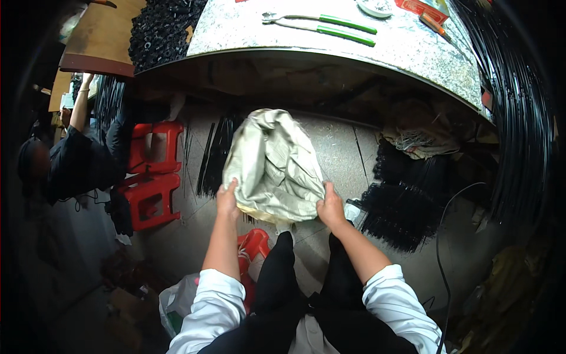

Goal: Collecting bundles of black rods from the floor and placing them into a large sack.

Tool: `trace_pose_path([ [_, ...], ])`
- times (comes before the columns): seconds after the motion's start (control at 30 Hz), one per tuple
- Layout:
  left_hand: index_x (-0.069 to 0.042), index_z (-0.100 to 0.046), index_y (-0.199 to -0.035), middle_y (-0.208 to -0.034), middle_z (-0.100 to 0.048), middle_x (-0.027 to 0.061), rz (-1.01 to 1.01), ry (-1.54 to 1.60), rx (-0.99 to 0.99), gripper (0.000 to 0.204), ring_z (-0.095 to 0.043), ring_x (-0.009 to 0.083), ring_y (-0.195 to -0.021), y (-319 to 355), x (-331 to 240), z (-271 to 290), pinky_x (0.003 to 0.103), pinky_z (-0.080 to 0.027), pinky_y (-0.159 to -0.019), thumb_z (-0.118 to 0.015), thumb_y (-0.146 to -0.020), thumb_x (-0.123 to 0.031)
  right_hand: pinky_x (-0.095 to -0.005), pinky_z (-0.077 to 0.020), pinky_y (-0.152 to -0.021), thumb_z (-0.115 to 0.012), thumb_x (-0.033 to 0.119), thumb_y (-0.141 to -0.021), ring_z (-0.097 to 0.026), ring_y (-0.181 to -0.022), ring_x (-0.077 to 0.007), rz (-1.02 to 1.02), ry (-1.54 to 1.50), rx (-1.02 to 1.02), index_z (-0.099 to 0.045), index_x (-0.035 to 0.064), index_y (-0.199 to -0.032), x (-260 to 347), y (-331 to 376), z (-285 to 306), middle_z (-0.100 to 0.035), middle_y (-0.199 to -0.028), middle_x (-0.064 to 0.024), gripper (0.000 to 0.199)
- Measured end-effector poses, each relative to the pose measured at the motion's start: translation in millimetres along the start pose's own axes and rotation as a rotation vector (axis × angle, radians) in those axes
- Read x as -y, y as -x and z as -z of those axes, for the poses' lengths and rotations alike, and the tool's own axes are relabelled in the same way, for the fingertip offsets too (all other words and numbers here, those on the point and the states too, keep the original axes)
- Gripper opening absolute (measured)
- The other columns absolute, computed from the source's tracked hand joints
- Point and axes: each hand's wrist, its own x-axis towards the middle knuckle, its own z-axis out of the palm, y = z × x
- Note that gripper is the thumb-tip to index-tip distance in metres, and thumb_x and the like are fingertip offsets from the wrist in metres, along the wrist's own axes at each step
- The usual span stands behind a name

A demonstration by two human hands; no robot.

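Observation:
A pale grey-beige woven sack [272, 165] hangs open in front of me, above the concrete floor. My left hand [227, 199] grips its near rim on the left. My right hand [330, 206] grips the near rim on the right. Both forearms come up from white rolled sleeves. The sack's mouth faces me and its inside looks crumpled; what lies in it I cannot tell.
A speckled worktable [413, 47] lies ahead with green-handled pliers [330, 25]. Black thin rods lie in piles on the floor [407, 200] and at right [519, 118]. Red plastic stools [153, 177] stand left, beside another person [71, 159]. A plastic bag [177, 304] sits by my legs.

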Motion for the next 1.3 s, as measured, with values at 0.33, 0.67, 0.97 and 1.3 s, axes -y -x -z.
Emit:
trace_pose_path([
  [0.33,0.002,-0.045,-0.131,-0.126,-0.055,0.0192,0.055,0.150,-0.145,0.038,-0.058,0.0340,-0.110,-15.0,-32.1,49.7,0.049,-0.047,-0.094,-0.047,-0.100,-0.020,-0.0479,-0.0467,-0.085,-0.048,-0.002,-0.074,-0.058,-0.092,-0.0465,0.155,-0.016,-0.008,-0.053,-0.0038,-0.110,36.5,12.7,19.7,-0.060,-0.098,-0.0313,0.037],
  [0.67,0.000,-0.041,-0.137,-0.137,-0.048,0.0194,0.184,0.281,-0.062,0.051,-0.049,0.0368,-0.123,-14.1,-17.5,71.8,0.054,-0.036,-0.105,-0.041,-0.100,-0.035,-0.0501,-0.0467,-0.084,-0.048,0.000,-0.077,-0.057,-0.092,-0.0486,0.170,-0.053,0.115,-0.048,-0.0049,-0.115,55.3,54.1,17.4,-0.058,-0.102,-0.0316,0.039],
  [0.97,-0.001,-0.039,-0.131,-0.119,-0.055,0.0156,-0.103,-0.658,0.058,0.074,-0.056,0.0250,-0.107,21.1,-36.6,28.4,0.038,-0.047,-0.090,-0.080,-0.074,-0.024,-0.0501,-0.0469,-0.082,-0.048,0.000,-0.077,-0.057,-0.092,-0.0479,0.188,-0.095,0.102,-0.048,-0.0041,-0.118,67.6,54.8,17.3,-0.058,-0.100,-0.0306,0.041],
  [1.3,0.004,-0.055,-0.119,-0.106,-0.066,0.0164,-0.189,-0.738,-0.059,0.042,-0.064,0.0257,-0.093,2.2,-20.6,61.6,0.036,-0.050,-0.083,-0.062,-0.078,0.002,-0.0523,-0.0490,-0.075,-0.050,0.001,-0.077,-0.059,-0.082,-0.0461,0.232,0.073,0.182,-0.050,0.0006,-0.127,65.7,54.1,29.5,-0.059,-0.094,-0.0259,0.050],
])
